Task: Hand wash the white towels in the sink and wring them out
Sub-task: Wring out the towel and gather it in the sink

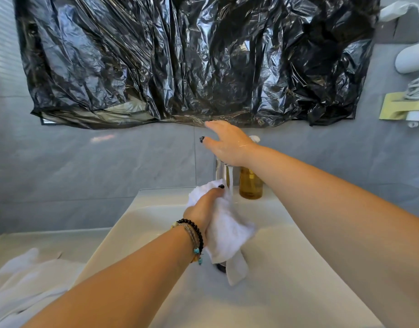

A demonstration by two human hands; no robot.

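My left hand [203,208] grips a wet white towel [227,235] that hangs bunched over the white sink [142,223], just below the chrome tap [223,172]. One corner of the towel dangles down over the dark drain [220,267]. My right hand [227,144] is raised above the tap with its wet fingers spread and straight, holding nothing. More white towels [21,278] lie heaped on the counter at the lower left.
An amber soap bottle [250,185] stands on the sink's back ledge right of the tap. Black plastic sheeting [191,60] covers the wall above. A white hair dryer [412,58] hangs on a holder at the far right.
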